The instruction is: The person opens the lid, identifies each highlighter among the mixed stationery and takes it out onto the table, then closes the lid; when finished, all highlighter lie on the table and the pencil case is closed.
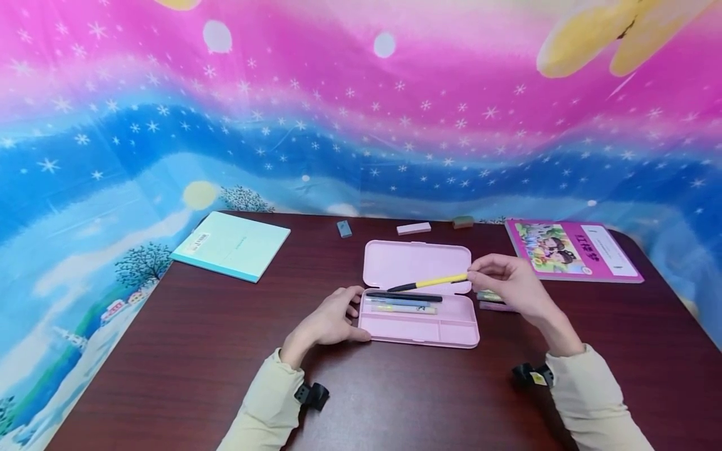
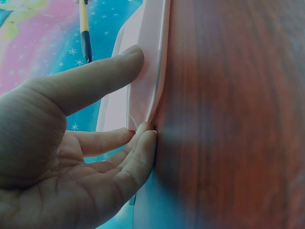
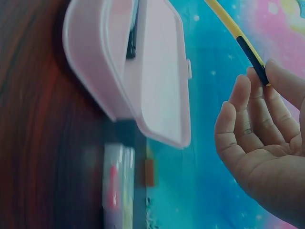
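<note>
— Right hand [image 1: 514, 285]?
— Pinching the yellow pen [image 1: 440, 280] by one end, above the open case [image 1: 399, 327].
— And the left hand [image 1: 331, 317]?
— Gripping the case's left end, on the tabletop [image 1: 420, 401].

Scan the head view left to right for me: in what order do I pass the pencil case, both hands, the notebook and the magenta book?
Mint-green notebook → left hand → open pink pencil case → right hand → magenta book.
</note>
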The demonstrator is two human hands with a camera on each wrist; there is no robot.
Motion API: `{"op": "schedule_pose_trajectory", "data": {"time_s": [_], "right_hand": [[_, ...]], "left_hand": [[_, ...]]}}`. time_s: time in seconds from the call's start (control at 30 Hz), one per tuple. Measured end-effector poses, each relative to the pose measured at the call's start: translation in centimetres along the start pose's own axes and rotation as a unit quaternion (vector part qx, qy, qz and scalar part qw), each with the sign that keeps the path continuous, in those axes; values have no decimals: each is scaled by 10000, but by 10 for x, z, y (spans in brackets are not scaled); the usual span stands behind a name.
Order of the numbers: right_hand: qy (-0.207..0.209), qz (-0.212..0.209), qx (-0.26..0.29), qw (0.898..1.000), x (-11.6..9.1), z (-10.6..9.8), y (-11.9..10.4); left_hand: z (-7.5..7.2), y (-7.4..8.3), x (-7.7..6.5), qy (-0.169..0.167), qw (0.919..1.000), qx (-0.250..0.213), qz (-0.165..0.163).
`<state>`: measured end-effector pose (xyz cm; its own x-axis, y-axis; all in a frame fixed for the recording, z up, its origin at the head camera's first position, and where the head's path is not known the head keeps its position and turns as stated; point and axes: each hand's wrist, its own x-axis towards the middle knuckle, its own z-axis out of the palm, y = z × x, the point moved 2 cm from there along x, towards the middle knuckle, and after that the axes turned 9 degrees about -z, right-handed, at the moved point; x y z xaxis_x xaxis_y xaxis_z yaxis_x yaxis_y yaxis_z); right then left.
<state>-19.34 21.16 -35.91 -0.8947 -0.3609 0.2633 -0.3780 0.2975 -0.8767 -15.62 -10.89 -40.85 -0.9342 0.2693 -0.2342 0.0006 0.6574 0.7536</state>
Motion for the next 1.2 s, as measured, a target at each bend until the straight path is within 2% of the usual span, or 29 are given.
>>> {"op": "schedule_pose_trajectory", "data": {"time_s": [0.17,0.33,0.47,0.7,0.9,1.2], "right_hand": [[193,-316,36,9993,-9,-17,-2],[477,-376,64,9981,-20,-33,0],[703,-231,-92,9972,-30,-45,6],[870,181,-855,9924,-53,-65,18],[903,290,-769,9925,-71,-82,29],[968,733,-473,9915,-96,-99,49]], "left_hand": [[0,0,0,7,10000,-21,-83],[1,-2,1,20,10000,23,-46],[1,-3,1,20,10000,30,-35],[2,-2,2,26,10000,-15,-17],[2,-2,2,14,10000,-1,4],[1,-1,2,37,10000,-46,-74]]}}
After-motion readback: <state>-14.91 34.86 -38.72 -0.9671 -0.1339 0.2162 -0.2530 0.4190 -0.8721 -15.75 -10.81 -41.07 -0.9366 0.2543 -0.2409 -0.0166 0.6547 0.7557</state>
